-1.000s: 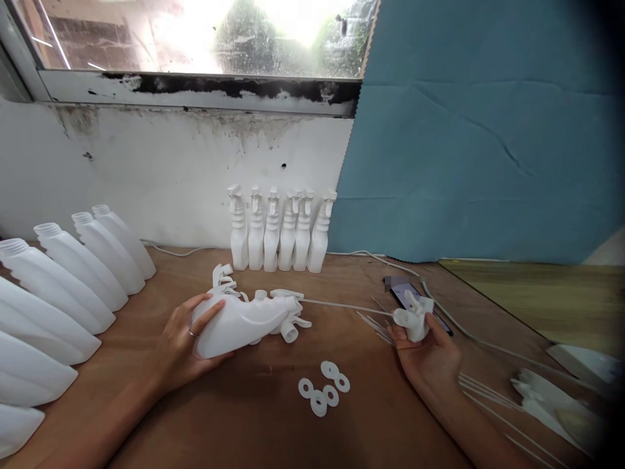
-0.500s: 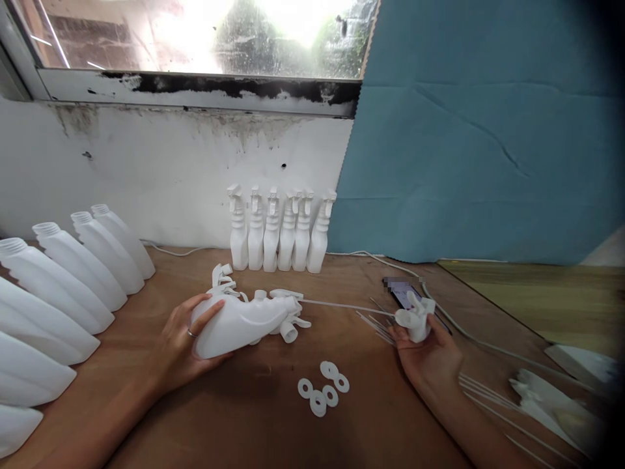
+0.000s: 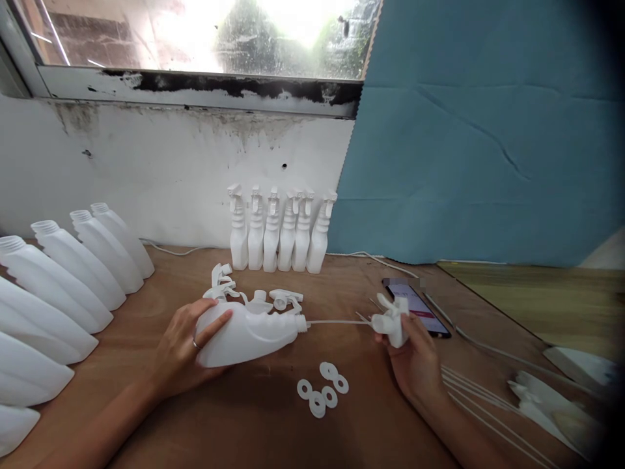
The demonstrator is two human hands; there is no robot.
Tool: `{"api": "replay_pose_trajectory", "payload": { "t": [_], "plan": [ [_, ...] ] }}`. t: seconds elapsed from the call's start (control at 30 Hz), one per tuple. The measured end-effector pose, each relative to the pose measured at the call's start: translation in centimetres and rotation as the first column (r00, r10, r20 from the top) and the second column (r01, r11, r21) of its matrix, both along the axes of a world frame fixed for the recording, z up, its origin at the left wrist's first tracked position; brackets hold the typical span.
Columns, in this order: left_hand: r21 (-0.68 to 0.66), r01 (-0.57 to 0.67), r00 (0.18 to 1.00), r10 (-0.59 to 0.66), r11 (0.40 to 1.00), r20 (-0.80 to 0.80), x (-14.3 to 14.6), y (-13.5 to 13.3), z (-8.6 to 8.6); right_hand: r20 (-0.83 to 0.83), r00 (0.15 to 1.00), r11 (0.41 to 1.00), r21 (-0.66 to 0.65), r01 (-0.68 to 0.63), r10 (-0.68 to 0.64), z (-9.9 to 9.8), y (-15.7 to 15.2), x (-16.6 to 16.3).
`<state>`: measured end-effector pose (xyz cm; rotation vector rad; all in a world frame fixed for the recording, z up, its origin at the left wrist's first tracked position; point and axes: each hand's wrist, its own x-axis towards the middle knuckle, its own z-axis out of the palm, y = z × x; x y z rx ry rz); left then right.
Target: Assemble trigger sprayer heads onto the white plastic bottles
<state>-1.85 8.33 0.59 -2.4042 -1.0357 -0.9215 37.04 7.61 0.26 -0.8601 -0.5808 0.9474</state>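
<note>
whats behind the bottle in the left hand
Loose white trigger sprayer heads lie on the table just behind the bottle held by the left hand. The bottle covers their lower parts.

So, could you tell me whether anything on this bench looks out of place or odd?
One thing stands out: a phone with its screen lit lies among the plastic parts, just behind the right hand holding a trigger sprayer. The stained, peeling window ledge looks worn. Nothing appears spilled or broken.

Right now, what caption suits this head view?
Left hand steadies a lying bottle; right hand feeds in a sprayer head.
</note>
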Motion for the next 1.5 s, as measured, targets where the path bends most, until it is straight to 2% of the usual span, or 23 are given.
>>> {"api": "replay_pose_trajectory", "payload": {
  "t": [0.1, 0.2, 0.4, 0.6, 0.7, 0.8, 0.93, 1.03, 1.17, 1.3, 1.4, 1.5],
  "plan": [
    [0.041, 0.064, 0.997, -0.063, 0.997, -0.045, 0.6, -0.4, 0.1, 0.089, 0.979, 0.982, -0.063, -0.178, 0.183, -0.1, -1.3, -2.6],
    [0.026, 0.108, 0.990, -0.105, 0.994, -0.089, 1.2, -0.9, 0.1, 0.097, 0.922, 0.924, -0.125, -0.362, 0.375, -0.5, -2.5, -4.8],
    [0.006, 0.113, 0.991, -0.112, 0.994, -0.078, 1.8, -1.4, 0.0, 0.233, 0.820, 0.852, -0.114, -0.511, 0.523, -1.2, -3.5, -5.5],
    [0.027, 0.147, 0.988, -0.145, 0.989, -0.058, 2.3, -1.5, 0.2, 0.420, 0.758, 0.867, -0.254, -0.429, 0.499, -0.6, -3.7, -5.6],
    [0.003, 0.162, 0.985, -0.161, 0.987, -0.056, 2.5, -1.7, 0.2, 0.476, 0.748, 0.887, -0.258, -0.383, 0.462, -0.6, -3.8, -5.6],
    [-0.016, 0.160, 0.986, -0.161, 0.987, -0.051, 2.7, -1.8, 0.1, 0.479, 0.754, 0.893, -0.215, -0.395, 0.449, -1.0, -3.9, -5.4],
    [-0.013, 0.173, 0.983, -0.173, 0.985, -0.066, 2.8, -1.9, 0.0, 0.464, 0.776, 0.904, -0.221, -0.365, 0.427, -1.4, -3.8, -5.2],
    [-0.036, 0.165, 0.985, -0.167, 0.986, -0.052, 2.9, -2.0, 0.1, 0.450, 0.764, 0.885, -0.175, -0.432, 0.462, -1.4, -3.8, -5.2],
    [-0.049, 0.171, 0.984, -0.174, 0.984, -0.050, 2.9, -2.0, 0.1, 0.452, 0.770, 0.893, -0.228, -0.388, 0.450, -1.1, -3.9, -5.1],
    [-0.047, 0.171, 0.984, -0.172, 0.984, -0.036, 2.9, -2.0, 0.0, 0.469, 0.744, 0.878, -0.198, -0.437, 0.476, -1.0, -3.9, -5.0],
    [-0.048, 0.178, 0.983, -0.180, 0.983, -0.039, 3.0, -1.9, 0.0, 0.491, 0.755, 0.900, -0.241, -0.363, 0.436, -0.9, -3.8, -5.1],
    [-0.050, 0.179, 0.983, -0.180, 0.983, -0.033, 3.0, -1.9, 0.1, 0.478, 0.736, 0.875, -0.199, -0.441, 0.480, -0.6, -4.0, -5.3]
  ]
}}
